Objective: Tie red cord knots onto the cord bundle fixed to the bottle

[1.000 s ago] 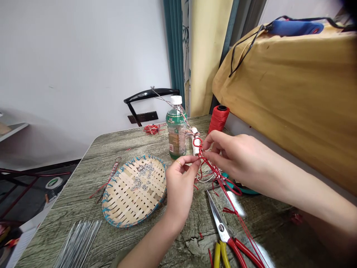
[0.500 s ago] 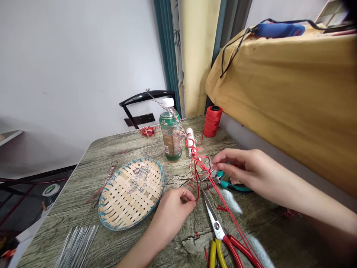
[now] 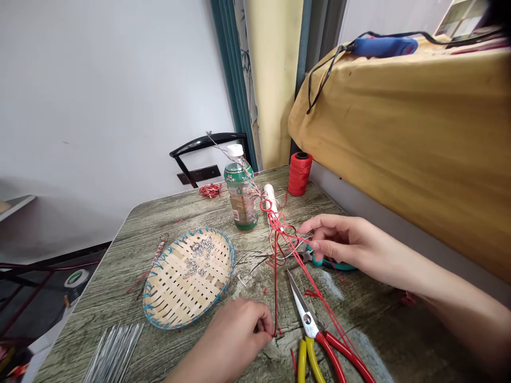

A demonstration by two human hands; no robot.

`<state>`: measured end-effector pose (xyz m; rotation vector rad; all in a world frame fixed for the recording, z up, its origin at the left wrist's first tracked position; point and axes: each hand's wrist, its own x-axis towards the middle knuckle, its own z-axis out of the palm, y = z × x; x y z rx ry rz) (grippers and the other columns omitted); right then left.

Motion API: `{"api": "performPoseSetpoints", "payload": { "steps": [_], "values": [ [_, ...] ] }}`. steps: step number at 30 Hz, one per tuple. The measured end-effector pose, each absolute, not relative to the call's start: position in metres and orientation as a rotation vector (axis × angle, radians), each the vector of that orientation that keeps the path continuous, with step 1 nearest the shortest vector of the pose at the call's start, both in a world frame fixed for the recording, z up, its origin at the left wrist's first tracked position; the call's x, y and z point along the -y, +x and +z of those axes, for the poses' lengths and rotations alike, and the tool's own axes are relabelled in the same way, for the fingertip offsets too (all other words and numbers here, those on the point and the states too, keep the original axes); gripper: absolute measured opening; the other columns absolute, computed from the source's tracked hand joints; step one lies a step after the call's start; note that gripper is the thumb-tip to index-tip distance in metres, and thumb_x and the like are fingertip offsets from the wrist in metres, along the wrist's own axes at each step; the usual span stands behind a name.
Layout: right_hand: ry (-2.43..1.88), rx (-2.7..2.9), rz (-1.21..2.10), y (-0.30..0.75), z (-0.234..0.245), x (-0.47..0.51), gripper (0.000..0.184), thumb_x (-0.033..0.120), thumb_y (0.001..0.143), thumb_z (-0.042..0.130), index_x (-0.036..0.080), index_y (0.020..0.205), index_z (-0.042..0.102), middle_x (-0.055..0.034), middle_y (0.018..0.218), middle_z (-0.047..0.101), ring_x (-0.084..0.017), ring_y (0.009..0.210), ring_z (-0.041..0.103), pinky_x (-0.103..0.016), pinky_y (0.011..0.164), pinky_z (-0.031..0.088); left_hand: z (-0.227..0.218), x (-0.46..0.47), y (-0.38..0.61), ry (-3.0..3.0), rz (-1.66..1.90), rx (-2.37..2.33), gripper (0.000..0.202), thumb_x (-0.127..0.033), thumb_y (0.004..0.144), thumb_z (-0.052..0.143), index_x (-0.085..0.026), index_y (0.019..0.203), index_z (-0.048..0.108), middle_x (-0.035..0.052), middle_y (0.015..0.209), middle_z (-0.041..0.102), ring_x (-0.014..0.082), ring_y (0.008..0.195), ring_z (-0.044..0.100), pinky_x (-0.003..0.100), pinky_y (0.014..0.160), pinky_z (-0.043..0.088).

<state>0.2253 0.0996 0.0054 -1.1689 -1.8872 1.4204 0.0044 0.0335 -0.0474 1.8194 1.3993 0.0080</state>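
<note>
My left hand point(image 3: 243, 330) is closed at the table's near side, pinching the end of a red cord point(image 3: 275, 282) that runs taut up to a knotted red bundle point(image 3: 275, 221). Thumb and fingers of my right hand point(image 3: 335, 239) pinch another red cord, drawn out to the right from the same bundle; its index finger is stretched out. The bundle lies against a white roll point(image 3: 269, 197) beside a plastic bottle point(image 3: 241, 197). Other red cords trail toward me, past red-handled scissors point(image 3: 307, 319). Green-handled pliers point(image 3: 339, 265) rest under my right hand.
A woven bamboo tray point(image 3: 167, 287) with small silvery pieces stands left. Thin metal rods point(image 3: 114, 351) lie at the near left, yellow handles point(image 3: 302, 359) by the scissors. A red thread spool point(image 3: 299, 175) stands behind; a yellow cloth point(image 3: 399, 117) hangs over a raised surface at right.
My left hand has moved down toward me, drawing its red cord straight. My right hand has shifted slightly, and a red cord now stretches from the bundle to its fingers. The view moved a little.
</note>
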Motion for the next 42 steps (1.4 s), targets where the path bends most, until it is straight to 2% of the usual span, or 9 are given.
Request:
{"api": "performPoseSetpoints", "payload": {
  "steps": [7,10,13,18,24,29,34,39,42],
  "values": [
    [-1.017,1.924,1.413,0.240,0.032,-0.091,0.017,0.026,0.083,0.050,0.017,0.085,0.065,-0.0022,0.076,0.065,-0.007,0.057,0.052,-0.017,0.050,0.040,-0.039,-0.036,-0.005,1.957,-0.076,-1.433,0.021,-0.012,0.065,0.048,-0.019,0.071,0.066,0.0064,0.078,0.068,0.0247,0.077,0.060,0.035,0.068,0.037],
    [-0.978,2.004,1.453,0.246,0.039,-0.089,0.017,0.018,0.082,0.049,0.018,0.087,0.066,-0.0018,0.077,0.065,-0.007,0.055,0.053,-0.017,0.052,0.044,-0.029,-0.047,-0.005,1.902,0.289,-1.584,0.023,-0.018,0.072,0.047,-0.021,0.089,0.064,0.0067,0.089,0.065,0.0244,0.080,0.058,0.037,0.070,0.038],
    [-0.998,2.127,1.414,0.250,0.042,-0.089,0.015,0.017,0.078,0.055,0.019,0.087,0.067,-0.0015,0.071,0.064,-0.008,0.053,0.054,-0.017,0.049,0.044,-0.016,-0.064,0.003,1.527,0.718,-1.606,0.033,-0.024,0.078,0.046,-0.021,0.110,0.054,0.0057,0.089,0.063,0.0162,0.063,0.056,0.031,0.060,0.042],
    [-1.002,2.189,1.259,0.255,0.040,-0.089,0.006,0.021,0.073,0.064,0.020,0.075,0.069,-0.0010,0.065,0.067,-0.010,0.056,0.059,-0.017,0.050,0.045,-0.005,-0.089,0.024,1.015,1.015,-1.154,0.038,-0.036,0.079,0.051,-0.016,0.112,0.050,0.0126,0.119,0.050,0.0079,0.056,0.054,0.025,0.051,0.044],
    [-0.817,2.171,1.192,0.268,0.048,-0.079,0.017,0.012,0.069,0.067,0.026,0.077,0.070,-0.0009,0.066,0.062,-0.010,0.056,0.058,-0.020,0.051,0.047,-0.012,-0.094,0.036,0.917,1.033,-0.977,0.031,-0.036,0.081,0.052,-0.014,0.101,0.058,0.0069,0.098,0.057,0.0057,0.054,0.051,0.021,0.050,0.044],
    [-0.916,1.930,1.030,0.261,0.053,-0.074,0.003,0.030,0.066,0.071,0.030,0.069,0.072,-0.0040,0.066,0.061,-0.013,0.058,0.057,-0.023,0.048,0.047,-0.015,-0.094,0.039,0.911,1.080,-0.966,0.025,-0.030,0.077,0.058,-0.012,0.092,0.063,-0.0005,0.070,0.052,0.0046,0.051,0.045,0.018,0.048,0.042],
    [-1.132,1.808,1.093,0.233,0.045,-0.095,0.008,0.030,0.069,0.068,0.023,0.072,0.071,-0.0016,0.064,0.063,-0.009,0.050,0.051,-0.020,0.043,0.040,-0.016,-0.095,0.041,0.908,1.085,-0.980,0.021,-0.030,0.076,0.059,-0.011,0.083,0.062,-0.0021,0.059,0.049,0.0057,0.049,0.041,0.019,0.048,0.040],
    [-0.943,1.847,1.182,0.204,0.022,-0.126,0.018,0.034,0.071,0.065,0.018,0.077,0.069,-0.0032,0.076,0.064,-0.016,0.075,0.058,-0.028,0.067,0.046,-0.017,-0.094,0.039,0.898,1.082,-0.967,0.019,-0.029,0.076,0.059,-0.011,0.082,0.062,-0.0017,0.064,0.049,0.0050,0.050,0.041,0.019,0.049,0.040],
    [-0.876,1.838,1.311,0.194,0.007,-0.138,0.017,0.032,0.073,0.062,0.016,0.078,0.068,-0.0024,0.075,0.064,-0.016,0.078,0.059,-0.031,0.073,0.046,-0.018,-0.094,0.039,0.898,1.088,-0.962,0.019,-0.028,0.076,0.059,-0.011,0.085,0.062,-0.0017,0.064,0.049,0.0051,0.051,0.042,0.019,0.050,0.040]
  ]
}}
